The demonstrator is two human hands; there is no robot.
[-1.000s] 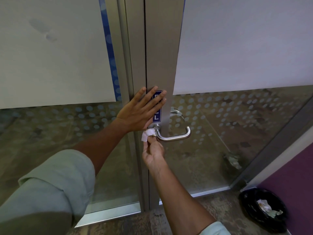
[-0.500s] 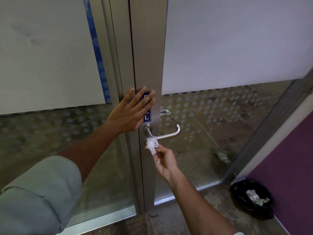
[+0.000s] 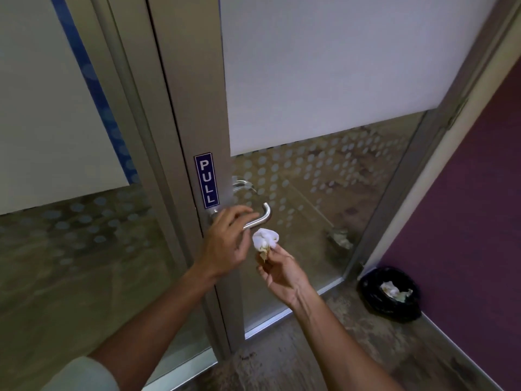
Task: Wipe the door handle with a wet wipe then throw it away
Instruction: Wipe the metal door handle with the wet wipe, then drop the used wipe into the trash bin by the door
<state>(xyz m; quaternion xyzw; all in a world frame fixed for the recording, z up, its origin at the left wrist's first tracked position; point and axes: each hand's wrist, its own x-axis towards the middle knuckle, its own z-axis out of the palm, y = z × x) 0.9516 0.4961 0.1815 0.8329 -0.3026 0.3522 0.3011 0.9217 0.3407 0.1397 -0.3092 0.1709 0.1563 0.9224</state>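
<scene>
A silver lever door handle (image 3: 259,218) sticks out of the grey metal door frame (image 3: 186,114), below a blue PULL sign (image 3: 207,180). My right hand (image 3: 279,270) pinches a crumpled white wet wipe (image 3: 264,239) just below the handle, apart from it. My left hand (image 3: 227,244) hovers in front of the handle's base with fingers spread and curled, holding nothing and hiding that end of the handle. A black-lined trash bin (image 3: 390,296) with crumpled white wipes inside stands on the floor at the right.
The glass door (image 3: 324,80) has a white frosted upper panel and a dotted clear lower part. A purple wall (image 3: 465,207) runs along the right, close to the bin. Speckled brown floor (image 3: 296,359) lies below.
My left hand left the door frame and dropped down in front of the handle. My right hand drew the wipe away to the right, below the handle. The view swung right.
</scene>
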